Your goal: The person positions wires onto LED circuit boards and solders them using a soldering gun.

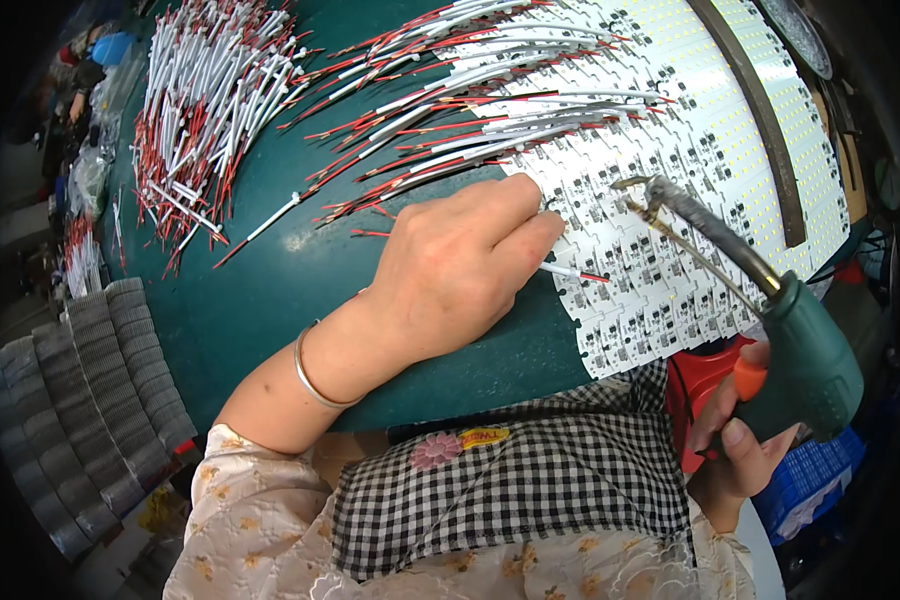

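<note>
My left hand [455,260] is closed in a pinch above the near left edge of a sheet of white circuit boards [650,285]. From under its fingers sticks a short white-sheathed wire [573,271] with a red tip, pointing right over the boards. The wire's other end is hidden by the hand. My right hand [735,450] grips a green soldering gun [818,355] with an orange trigger. Its bent tip and a thin feed tube reach up and left above the boards, apart from the wire. Beyond my left hand, rows of similar wires [460,125] lie with their right ends over the boards.
A large heap of red-and-white wires [205,90] lies on the green tabletop [240,310] at the far left. A dark curved strip [755,110] rests across the boards at right. Grey stacked parts [90,400] stand left of the table. Something red [695,390] is below the boards.
</note>
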### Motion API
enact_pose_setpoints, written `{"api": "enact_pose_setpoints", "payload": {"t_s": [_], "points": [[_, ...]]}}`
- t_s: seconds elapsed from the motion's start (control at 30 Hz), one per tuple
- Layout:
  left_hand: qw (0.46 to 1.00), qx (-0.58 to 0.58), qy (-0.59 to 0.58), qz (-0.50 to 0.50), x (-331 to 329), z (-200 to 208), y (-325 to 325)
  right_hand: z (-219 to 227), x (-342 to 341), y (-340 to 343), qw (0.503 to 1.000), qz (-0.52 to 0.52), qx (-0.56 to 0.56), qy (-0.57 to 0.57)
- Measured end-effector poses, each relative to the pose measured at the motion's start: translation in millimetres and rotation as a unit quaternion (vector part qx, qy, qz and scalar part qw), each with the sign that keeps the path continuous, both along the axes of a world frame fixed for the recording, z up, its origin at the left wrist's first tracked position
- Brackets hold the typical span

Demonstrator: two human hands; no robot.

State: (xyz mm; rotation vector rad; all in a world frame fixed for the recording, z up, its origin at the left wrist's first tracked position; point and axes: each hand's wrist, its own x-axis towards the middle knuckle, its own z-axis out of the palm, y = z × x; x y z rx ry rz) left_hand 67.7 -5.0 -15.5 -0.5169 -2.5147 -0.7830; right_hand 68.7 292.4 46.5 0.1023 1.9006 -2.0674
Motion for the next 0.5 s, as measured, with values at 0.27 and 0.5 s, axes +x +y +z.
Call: {"api": "enact_pose_setpoints", "payload": {"t_s": [0.27, 0.5], "points": [[0.998, -0.03, -0.058, 0.01, 0, 18, 2, 0, -14, -1, 0.998, 0.021, 0.001, 0.066], [0.983, -0.073, -0.154, 0.074, -4, 60, 9, -3, -14, 5, 0.998, 0.03, -0.018, 0.051]]}}
